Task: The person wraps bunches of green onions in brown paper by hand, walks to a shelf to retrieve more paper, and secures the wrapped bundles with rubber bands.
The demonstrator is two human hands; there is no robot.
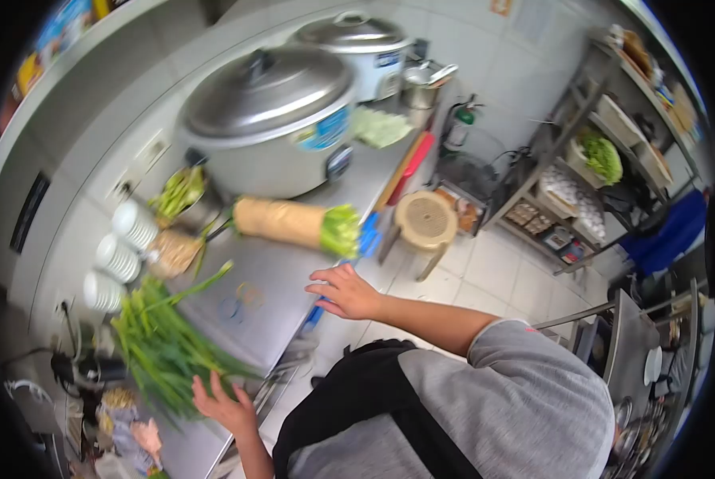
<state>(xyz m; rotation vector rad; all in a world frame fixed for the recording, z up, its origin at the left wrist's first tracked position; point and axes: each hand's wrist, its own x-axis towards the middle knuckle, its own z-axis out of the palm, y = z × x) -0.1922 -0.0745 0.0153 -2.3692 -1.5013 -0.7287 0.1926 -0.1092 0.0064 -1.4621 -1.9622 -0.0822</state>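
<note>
My left hand (226,405) is at the lower left, fingers apart, beside or just touching the edge of a large bunch of long green leaves (162,339) lying on the steel counter (250,323). Over the counter's front edge, my right hand (345,292) has its fingers spread and holds nothing. Above it lies a brown paper-wrapped roll (282,225) with leafy greens (341,230) showing at its end. Two thin rubber bands (250,295) rest on the metal between the leaves and my right hand.
Large rice cooker (270,120), second cooker (357,48) and stacked white cups (118,257) line the wall. A red-handled object (417,157) lies at the counter's far end. Beyond are a stool (426,219), fire extinguisher (459,128) and shelving (533,177).
</note>
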